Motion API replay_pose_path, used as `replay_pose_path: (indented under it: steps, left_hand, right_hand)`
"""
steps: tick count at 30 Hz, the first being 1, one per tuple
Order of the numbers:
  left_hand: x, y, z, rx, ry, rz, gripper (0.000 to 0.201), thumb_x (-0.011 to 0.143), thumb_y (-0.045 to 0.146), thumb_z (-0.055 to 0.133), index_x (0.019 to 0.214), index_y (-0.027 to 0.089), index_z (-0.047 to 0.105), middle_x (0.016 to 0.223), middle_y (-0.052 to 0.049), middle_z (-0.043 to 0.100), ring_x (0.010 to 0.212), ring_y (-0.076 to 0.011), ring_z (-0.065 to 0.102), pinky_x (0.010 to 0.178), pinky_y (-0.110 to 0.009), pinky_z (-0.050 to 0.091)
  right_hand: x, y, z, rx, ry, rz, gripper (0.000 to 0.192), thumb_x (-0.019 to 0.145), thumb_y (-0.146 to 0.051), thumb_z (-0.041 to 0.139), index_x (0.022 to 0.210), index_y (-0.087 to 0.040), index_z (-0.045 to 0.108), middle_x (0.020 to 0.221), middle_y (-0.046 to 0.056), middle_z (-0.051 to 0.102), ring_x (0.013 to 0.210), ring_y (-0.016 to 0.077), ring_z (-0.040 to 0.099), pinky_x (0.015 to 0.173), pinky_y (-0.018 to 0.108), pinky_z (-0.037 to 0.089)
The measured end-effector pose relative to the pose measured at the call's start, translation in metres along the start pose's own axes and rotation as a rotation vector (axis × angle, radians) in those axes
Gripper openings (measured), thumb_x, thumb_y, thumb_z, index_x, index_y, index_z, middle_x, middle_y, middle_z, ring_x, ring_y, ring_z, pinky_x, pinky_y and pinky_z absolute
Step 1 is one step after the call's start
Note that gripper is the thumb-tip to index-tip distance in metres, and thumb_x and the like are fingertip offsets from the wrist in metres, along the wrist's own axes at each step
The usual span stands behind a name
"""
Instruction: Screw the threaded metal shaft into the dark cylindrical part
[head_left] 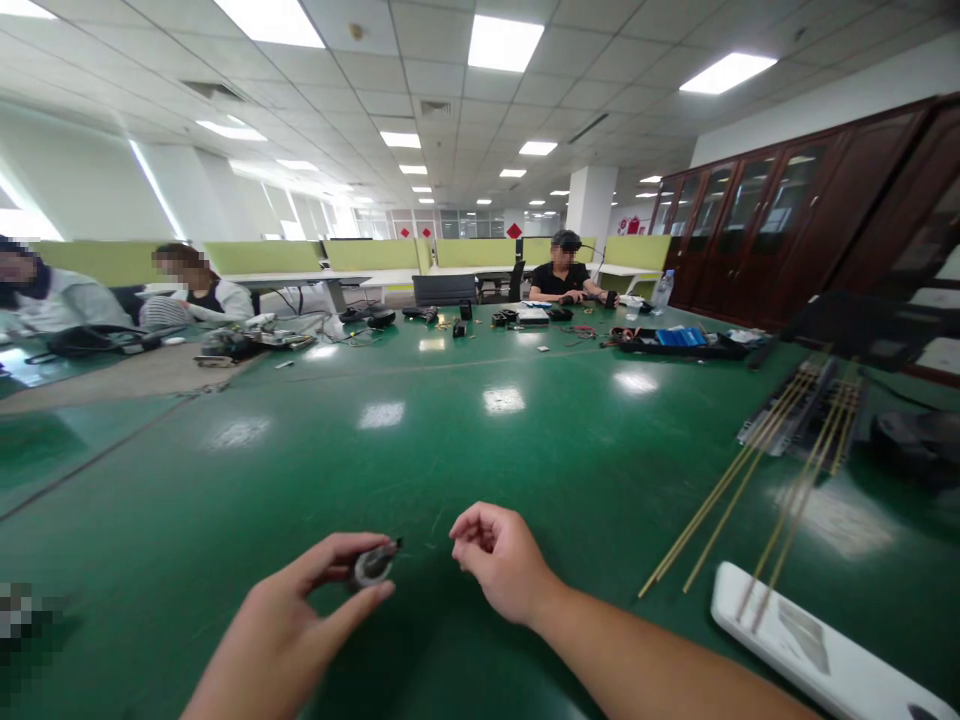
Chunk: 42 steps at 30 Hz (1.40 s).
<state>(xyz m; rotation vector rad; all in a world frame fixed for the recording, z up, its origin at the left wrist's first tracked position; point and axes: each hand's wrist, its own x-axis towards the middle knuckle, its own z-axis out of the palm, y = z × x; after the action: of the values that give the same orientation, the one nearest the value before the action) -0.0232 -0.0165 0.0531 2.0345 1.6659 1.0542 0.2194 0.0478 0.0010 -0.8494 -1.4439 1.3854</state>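
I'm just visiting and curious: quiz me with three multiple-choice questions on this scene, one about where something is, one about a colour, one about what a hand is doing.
1. Where do the thin brass rods lie?
A. to the right of the hands
B. to the left of the hands
C. under the left hand

2. What colour is the table top?
A. white
B. green
C. brown

3. What is the left hand doing?
A. lying flat and empty
B. pinching a small round grey part
C. gripping a rod

Answers:
1 A, the rods slant across the table's right side.
2 B, glossy green all over.
3 B, thumb and fingers close on the part; the right hand is curled beside it.
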Motion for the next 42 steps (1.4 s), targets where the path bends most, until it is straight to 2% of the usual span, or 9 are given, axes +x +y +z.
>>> replay_pose_path:
  steps: [3, 5, 8, 13, 19, 24, 28, 33, 42]
  left_hand:
    - [0.017, 0.006, 0.041, -0.016, -0.144, -0.006, 0.038, 0.088, 0.052, 0.067, 0.121, 0.032, 0.064, 0.112, 0.0, 0.07, 0.098, -0.0211, 0.069, 0.086, -0.031, 0.059]
    - [0.021, -0.002, 0.06, -0.025, -0.131, 0.009, 0.036, 0.091, 0.05, 0.064, 0.123, 0.032, 0.061, 0.114, -0.001, 0.069, 0.099, -0.0207, 0.068, 0.088, -0.031, 0.058]
    - [0.019, -0.026, 0.071, -0.005, -0.109, 0.089, 0.034, 0.092, 0.048, 0.063, 0.122, 0.033, 0.061, 0.117, 0.0, 0.068, 0.104, -0.0202, 0.067, 0.093, -0.031, 0.056]
    - [0.014, -0.046, 0.065, 0.023, -0.06, 0.089, 0.048, 0.088, 0.049, 0.069, 0.13, 0.034, 0.053, 0.118, 0.001, 0.068, 0.107, -0.0193, 0.067, 0.094, -0.029, 0.056]
    - [0.01, -0.036, 0.063, 0.003, -0.061, 0.173, 0.033, 0.09, 0.043, 0.069, 0.118, 0.03, 0.058, 0.112, 0.0, 0.067, 0.103, -0.0182, 0.065, 0.089, -0.026, 0.054]
    - [0.008, -0.03, 0.064, -0.059, -0.097, 0.179, 0.029, 0.091, 0.037, 0.069, 0.117, 0.032, 0.058, 0.111, 0.001, 0.066, 0.103, -0.0162, 0.064, 0.09, -0.026, 0.053]
    - [0.006, -0.026, 0.063, -0.09, -0.146, 0.18, 0.028, 0.092, 0.035, 0.068, 0.118, 0.032, 0.059, 0.113, 0.001, 0.065, 0.104, -0.0166, 0.063, 0.09, -0.027, 0.053]
    - [0.004, -0.026, 0.063, -0.096, -0.128, 0.203, 0.029, 0.092, 0.032, 0.069, 0.119, 0.032, 0.059, 0.114, 0.001, 0.065, 0.105, -0.0162, 0.063, 0.092, -0.027, 0.052]
    - [0.005, -0.022, 0.061, -0.1, -0.123, 0.215, 0.027, 0.092, 0.033, 0.069, 0.118, 0.03, 0.062, 0.113, -0.002, 0.066, 0.105, -0.0186, 0.064, 0.091, -0.029, 0.054]
  right_hand:
    - [0.003, 0.005, -0.002, -0.202, 0.104, -0.061, 0.028, 0.075, -0.003, 0.055, 0.097, -0.018, 0.063, 0.088, 0.003, 0.065, 0.074, 0.0139, 0.06, 0.064, 0.025, 0.046]
    - [0.003, 0.007, -0.002, -0.276, 0.095, -0.081, 0.04, 0.073, -0.001, 0.054, 0.107, -0.021, 0.06, 0.096, 0.002, 0.064, 0.075, 0.0131, 0.06, 0.063, 0.024, 0.046]
    - [0.0, 0.006, 0.0, -0.377, 0.064, -0.108, 0.054, 0.068, -0.001, 0.057, 0.116, -0.024, 0.055, 0.1, 0.0, 0.063, 0.074, 0.0119, 0.06, 0.067, 0.024, 0.047]
    - [-0.002, 0.0, 0.001, -0.472, 0.042, -0.092, 0.056, 0.068, -0.004, 0.061, 0.119, -0.026, 0.053, 0.101, -0.001, 0.062, 0.074, 0.0118, 0.06, 0.07, 0.025, 0.047]
    - [-0.002, -0.003, 0.002, -0.51, -0.01, -0.07, 0.045, 0.07, -0.008, 0.064, 0.111, -0.026, 0.059, 0.098, -0.003, 0.065, 0.074, 0.012, 0.06, 0.072, 0.025, 0.047]
    - [-0.005, -0.008, 0.004, -0.539, -0.075, -0.066, 0.023, 0.074, -0.016, 0.07, 0.096, -0.023, 0.066, 0.084, -0.003, 0.066, 0.073, 0.0141, 0.061, 0.07, 0.025, 0.046]
    - [-0.006, -0.009, 0.004, -0.526, -0.083, -0.075, 0.024, 0.075, -0.017, 0.07, 0.098, -0.023, 0.068, 0.086, -0.002, 0.068, 0.073, 0.0144, 0.061, 0.069, 0.025, 0.045]
    - [-0.006, -0.009, 0.003, -0.536, -0.098, -0.067, 0.012, 0.076, -0.021, 0.071, 0.088, -0.021, 0.07, 0.079, -0.002, 0.068, 0.07, 0.014, 0.06, 0.066, 0.024, 0.044]
    - [-0.005, -0.011, 0.003, -0.495, -0.099, -0.03, 0.009, 0.075, -0.022, 0.073, 0.084, -0.02, 0.071, 0.074, -0.002, 0.066, 0.066, 0.013, 0.056, 0.062, 0.023, 0.041]
